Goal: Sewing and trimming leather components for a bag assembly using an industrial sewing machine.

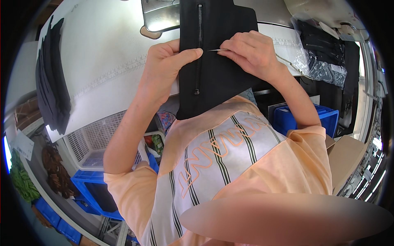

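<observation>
A black fabric piece (219, 82) with a long vertical zipper (198, 74) hangs from the worktable's near edge up over the machine area. My left hand (166, 67) grips its left side, thumb lying on top at the zipper and fingers mostly hidden behind it. My right hand (252, 55) is closed around a thin, pointed metal tool (214, 50), whose tip points left toward the zipper, just right of my left thumb. I cannot make out the tool's exact kind.
The white table (102, 49) has a printed ruler strip. Black fabric strips (53, 74) lie left, bagged black pieces (322, 49) right. Below are a white basket (90, 143), blue crates (305, 123) and a cardboard box (344, 160). A metal machine plate (160, 14) is at the back.
</observation>
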Action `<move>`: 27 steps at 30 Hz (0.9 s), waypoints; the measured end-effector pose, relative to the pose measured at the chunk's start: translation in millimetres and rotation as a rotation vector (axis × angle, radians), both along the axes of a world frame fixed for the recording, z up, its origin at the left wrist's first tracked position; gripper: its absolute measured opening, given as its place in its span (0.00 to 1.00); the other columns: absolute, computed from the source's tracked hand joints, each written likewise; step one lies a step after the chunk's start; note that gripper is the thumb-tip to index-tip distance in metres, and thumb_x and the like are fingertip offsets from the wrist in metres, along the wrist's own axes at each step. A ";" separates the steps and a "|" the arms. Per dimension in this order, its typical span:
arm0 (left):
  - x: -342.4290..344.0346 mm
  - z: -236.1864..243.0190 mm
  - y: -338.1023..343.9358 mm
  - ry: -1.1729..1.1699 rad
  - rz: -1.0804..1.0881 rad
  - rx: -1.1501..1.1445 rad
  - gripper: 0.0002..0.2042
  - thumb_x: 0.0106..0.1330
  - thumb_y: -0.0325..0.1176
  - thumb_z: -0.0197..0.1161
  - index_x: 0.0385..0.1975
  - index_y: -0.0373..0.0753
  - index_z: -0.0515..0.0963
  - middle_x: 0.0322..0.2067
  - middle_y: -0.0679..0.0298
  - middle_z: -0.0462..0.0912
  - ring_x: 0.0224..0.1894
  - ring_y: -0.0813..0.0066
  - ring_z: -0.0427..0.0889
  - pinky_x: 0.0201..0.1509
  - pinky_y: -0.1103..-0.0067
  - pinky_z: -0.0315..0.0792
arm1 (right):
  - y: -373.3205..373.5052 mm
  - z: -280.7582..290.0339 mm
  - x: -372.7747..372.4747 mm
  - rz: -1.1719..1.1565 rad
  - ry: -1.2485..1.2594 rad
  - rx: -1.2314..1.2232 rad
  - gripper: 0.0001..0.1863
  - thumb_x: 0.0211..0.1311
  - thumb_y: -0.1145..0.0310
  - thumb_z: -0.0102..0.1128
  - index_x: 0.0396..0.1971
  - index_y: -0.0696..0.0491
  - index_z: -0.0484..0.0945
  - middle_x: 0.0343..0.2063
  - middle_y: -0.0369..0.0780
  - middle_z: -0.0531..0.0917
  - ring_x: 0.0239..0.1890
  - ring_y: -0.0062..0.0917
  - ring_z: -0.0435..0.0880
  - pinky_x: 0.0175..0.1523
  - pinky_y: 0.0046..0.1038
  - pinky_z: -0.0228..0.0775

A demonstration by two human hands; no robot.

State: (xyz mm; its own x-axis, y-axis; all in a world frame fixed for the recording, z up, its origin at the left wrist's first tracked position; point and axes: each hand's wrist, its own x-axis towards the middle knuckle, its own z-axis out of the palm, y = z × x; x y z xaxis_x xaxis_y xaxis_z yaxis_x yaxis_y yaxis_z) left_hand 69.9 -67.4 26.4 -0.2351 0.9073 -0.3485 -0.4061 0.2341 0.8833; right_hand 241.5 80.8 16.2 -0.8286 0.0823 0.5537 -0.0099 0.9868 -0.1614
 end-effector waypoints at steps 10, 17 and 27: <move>-3.9 6.1 2.3 -0.070 -0.041 0.017 0.09 0.61 0.30 0.64 0.36 0.30 0.81 0.30 0.62 0.84 0.29 0.83 0.80 0.33 0.85 0.74 | -4.1 10.6 0.7 -0.025 -0.272 -0.642 0.11 0.56 0.60 0.66 0.25 0.52 0.78 0.20 0.38 0.80 0.20 0.32 0.78 0.25 0.26 0.67; 0.4 3.3 4.5 0.055 -0.035 -0.035 0.10 0.63 0.34 0.63 0.29 0.31 0.80 0.25 0.65 0.82 0.24 0.86 0.77 0.25 0.88 0.69 | -4.2 2.3 -1.4 0.090 -0.044 -0.072 0.13 0.51 0.59 0.68 0.19 0.48 0.74 0.14 0.32 0.72 0.17 0.24 0.75 0.24 0.25 0.64; -1.6 -2.6 2.0 0.081 -0.054 -0.037 0.11 0.64 0.35 0.63 0.34 0.31 0.80 0.28 0.65 0.83 0.26 0.86 0.79 0.30 0.87 0.72 | 1.4 -1.1 0.3 0.142 0.003 0.125 0.13 0.48 0.59 0.70 0.19 0.46 0.73 0.15 0.30 0.69 0.17 0.19 0.71 0.23 0.23 0.60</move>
State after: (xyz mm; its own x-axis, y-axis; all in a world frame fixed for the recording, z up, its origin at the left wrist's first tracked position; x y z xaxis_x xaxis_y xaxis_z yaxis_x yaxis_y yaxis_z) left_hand 68.3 -65.4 23.8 -0.2146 0.9062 -0.3644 -0.3197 0.2874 0.9029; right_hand 241.8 82.2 15.1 -0.8253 -0.1047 0.5550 -0.1506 0.9879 -0.0376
